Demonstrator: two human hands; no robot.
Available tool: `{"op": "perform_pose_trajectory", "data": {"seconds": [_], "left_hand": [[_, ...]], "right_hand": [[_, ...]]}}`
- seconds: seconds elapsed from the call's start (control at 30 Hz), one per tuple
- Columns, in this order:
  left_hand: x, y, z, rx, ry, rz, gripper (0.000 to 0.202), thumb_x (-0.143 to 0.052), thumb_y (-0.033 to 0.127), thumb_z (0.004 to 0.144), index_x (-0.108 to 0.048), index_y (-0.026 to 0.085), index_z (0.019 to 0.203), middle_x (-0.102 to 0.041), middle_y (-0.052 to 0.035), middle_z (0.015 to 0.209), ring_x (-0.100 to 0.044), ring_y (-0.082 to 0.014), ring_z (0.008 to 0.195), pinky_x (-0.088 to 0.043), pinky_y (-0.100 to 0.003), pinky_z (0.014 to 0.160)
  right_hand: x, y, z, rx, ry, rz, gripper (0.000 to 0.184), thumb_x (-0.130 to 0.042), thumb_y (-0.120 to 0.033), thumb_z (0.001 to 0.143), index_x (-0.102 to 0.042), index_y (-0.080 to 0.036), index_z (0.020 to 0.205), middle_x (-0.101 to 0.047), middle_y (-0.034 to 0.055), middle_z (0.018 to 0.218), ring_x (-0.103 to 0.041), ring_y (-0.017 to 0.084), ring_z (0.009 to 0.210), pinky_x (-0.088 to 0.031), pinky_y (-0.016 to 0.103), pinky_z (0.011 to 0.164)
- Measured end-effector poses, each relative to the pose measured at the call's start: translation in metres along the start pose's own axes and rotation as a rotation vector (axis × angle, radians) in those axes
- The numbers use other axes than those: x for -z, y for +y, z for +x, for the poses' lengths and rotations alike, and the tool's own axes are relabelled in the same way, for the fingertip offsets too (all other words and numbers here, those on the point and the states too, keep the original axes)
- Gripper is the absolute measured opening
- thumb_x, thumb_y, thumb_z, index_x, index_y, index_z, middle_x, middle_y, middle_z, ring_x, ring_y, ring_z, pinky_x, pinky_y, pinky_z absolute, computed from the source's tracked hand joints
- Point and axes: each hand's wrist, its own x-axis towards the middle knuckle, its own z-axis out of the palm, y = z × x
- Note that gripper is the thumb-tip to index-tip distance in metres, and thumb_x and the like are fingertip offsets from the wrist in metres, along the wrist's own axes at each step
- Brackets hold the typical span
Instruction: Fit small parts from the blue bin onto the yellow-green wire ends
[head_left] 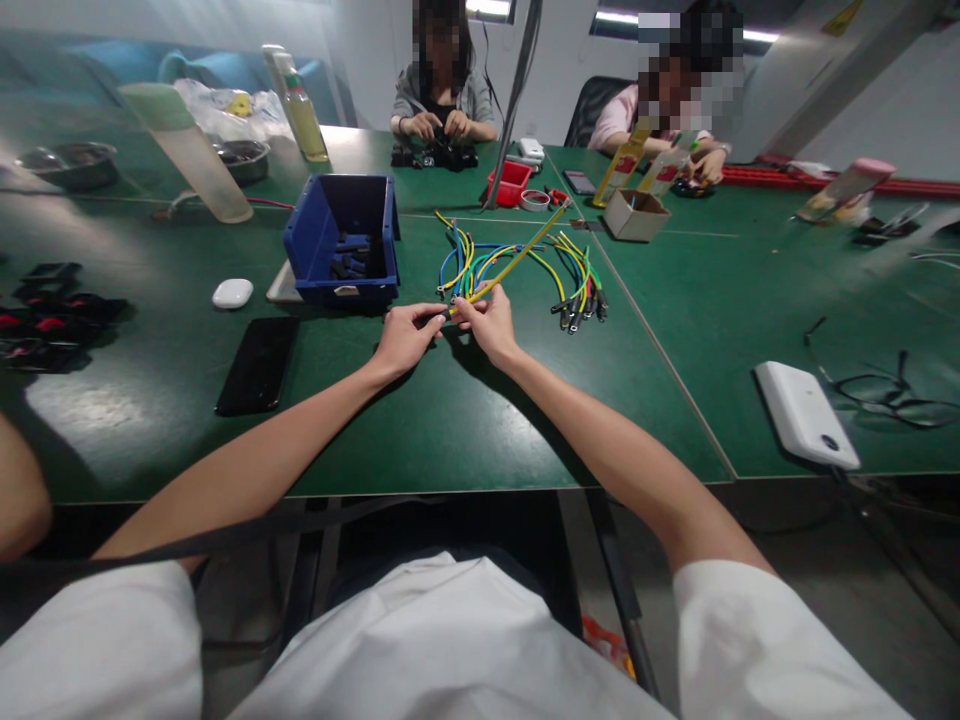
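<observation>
Between my two hands is a yellow wire [517, 259], its free end pointing up and away to the right. My left hand [407, 335] pinches a small black sleeve [448, 313] at the wire's near end. Close beside it, my right hand [491, 322] grips the yellow wire just above that sleeve. Behind my fingers lies a loose bunch of blue, yellow and green wires [459, 262]. Right of it rests a second bunch of wires [576, 270] with black sleeves on their near ends. A blue bin [341, 240] beyond my left hand holds several black sleeves [352, 262].
On the left are a black phone [257, 366], a white earphone case [232, 293] and a tilted bottle [199, 165]. A white power bank [806, 415] and glasses [892, 393] lie right. A red box [510, 185] and cardboard box [636, 216] stand farther back. Two people work across the table.
</observation>
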Motion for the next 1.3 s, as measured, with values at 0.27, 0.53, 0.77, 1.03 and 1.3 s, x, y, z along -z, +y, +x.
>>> {"op": "perform_pose_trajectory", "data": {"seconds": [0.27, 0.53, 0.77, 1.03, 1.3], "left_hand": [[0.0, 0.002, -0.001, -0.004, 0.004, -0.005, 0.038, -0.067, 0.04, 0.078, -0.073, 0.015, 0.106, -0.074, -0.0091, 0.091, -0.067, -0.0159, 0.067, -0.054, -0.028, 0.061], [0.001, 0.008, 0.0, 0.015, -0.018, -0.184, 0.04, -0.074, 0.041, 0.072, -0.073, 0.012, 0.1, -0.074, -0.0089, 0.088, -0.064, -0.0129, 0.063, -0.052, -0.025, 0.059], [0.001, 0.005, -0.001, 0.004, -0.011, -0.149, 0.038, -0.074, 0.041, 0.073, -0.073, 0.013, 0.1, -0.073, -0.0082, 0.088, -0.064, -0.0123, 0.061, -0.052, -0.025, 0.059], [0.001, 0.004, -0.001, -0.004, -0.06, -0.116, 0.038, -0.071, 0.042, 0.077, -0.071, 0.014, 0.102, -0.073, -0.0081, 0.087, -0.063, -0.0114, 0.059, -0.047, -0.022, 0.053], [0.001, 0.005, 0.001, 0.044, -0.02, -0.152, 0.036, -0.069, 0.035, 0.078, -0.065, 0.013, 0.107, -0.071, -0.0063, 0.084, -0.066, -0.0128, 0.064, -0.051, -0.022, 0.057]], "right_hand": [[-0.001, -0.007, -0.005, 0.071, 0.015, -0.05, 0.043, -0.072, -0.043, 0.077, -0.044, -0.024, 0.105, -0.067, -0.0025, 0.077, -0.069, 0.015, 0.064, -0.056, 0.025, 0.056], [-0.005, -0.013, -0.012, 0.168, 0.047, -0.111, 0.042, -0.069, -0.047, 0.079, -0.045, -0.025, 0.105, -0.064, -0.004, 0.074, -0.067, 0.014, 0.063, -0.055, 0.025, 0.06], [-0.006, -0.008, -0.01, -0.02, 0.015, 0.024, 0.041, -0.07, -0.043, 0.076, -0.041, -0.024, 0.099, -0.066, -0.0027, 0.079, -0.069, 0.013, 0.064, -0.054, 0.022, 0.052], [-0.004, -0.007, -0.004, -0.051, -0.008, 0.082, 0.046, -0.074, -0.041, 0.071, -0.041, -0.024, 0.097, -0.064, -0.005, 0.073, -0.067, 0.013, 0.059, -0.052, 0.02, 0.048], [-0.008, -0.011, -0.008, -0.041, 0.107, 0.151, 0.042, -0.072, -0.038, 0.073, -0.038, -0.025, 0.095, -0.066, -0.0033, 0.077, -0.068, 0.013, 0.062, -0.052, 0.02, 0.05]]}}
